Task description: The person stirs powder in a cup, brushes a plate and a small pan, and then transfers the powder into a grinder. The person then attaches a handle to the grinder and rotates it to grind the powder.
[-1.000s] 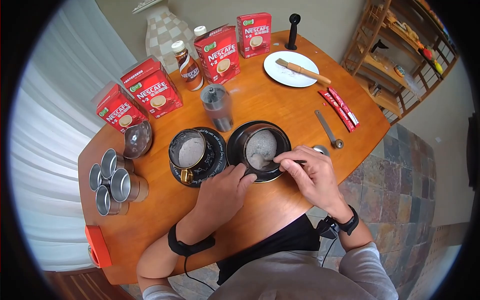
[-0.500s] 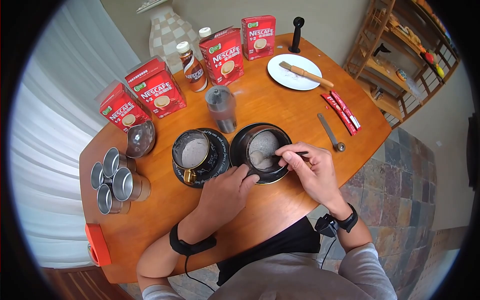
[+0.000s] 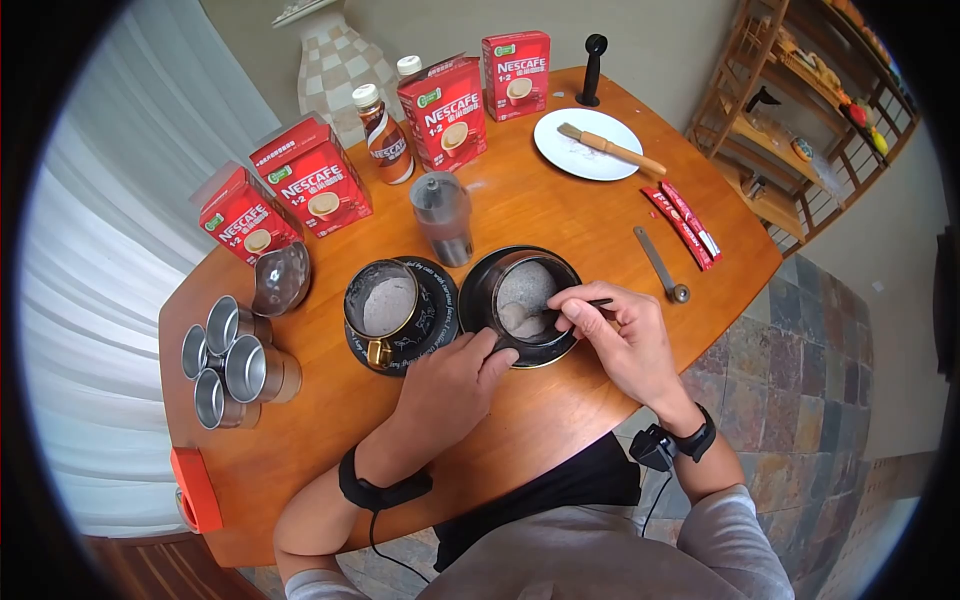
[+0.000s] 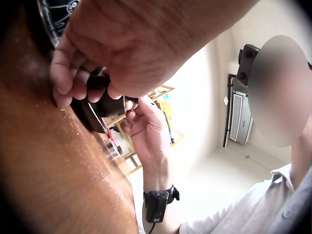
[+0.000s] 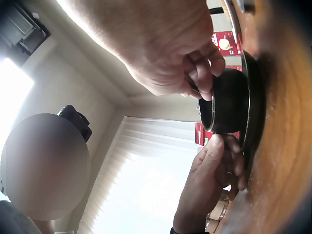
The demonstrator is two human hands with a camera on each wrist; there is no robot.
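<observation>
A black cup (image 5: pixel 231 100) stands on a black saucer (image 3: pixel 472 285), with pale grey-brown powder (image 3: pixel 530 283) inside. My left hand (image 3: pixel 445 390) grips the cup's handle on the near side, fingers curled round it in the left wrist view. Between thumb and fingers, my right hand (image 3: pixel 630 345) pinches a dark-handled spoon. The spoon's bowl (image 3: pixel 514 316) dips into the powder near the cup's left wall. To the left, a second black cup with a gold handle (image 3: pixel 380 352) holds similar powder on a lettered saucer (image 3: pixel 438 300).
Behind the cups stands a coffee grinder (image 3: pixel 445 220). Red Nescafe boxes (image 3: pixel 320 185) and a bottle (image 3: pixel 388 140) line the back. Metal cups (image 3: pixel 250 370) and a glass bowl (image 3: pixel 283 280) stand left. A plate with a brush (image 3: pixel 600 143), sachets (image 3: pixel 685 225) and a measuring spoon (image 3: pixel 655 262) lie right.
Over the first half second, the spoon's bowl and my right hand shifted a little inside and over the cup. Since then both have barely moved. My left hand stays on the handle.
</observation>
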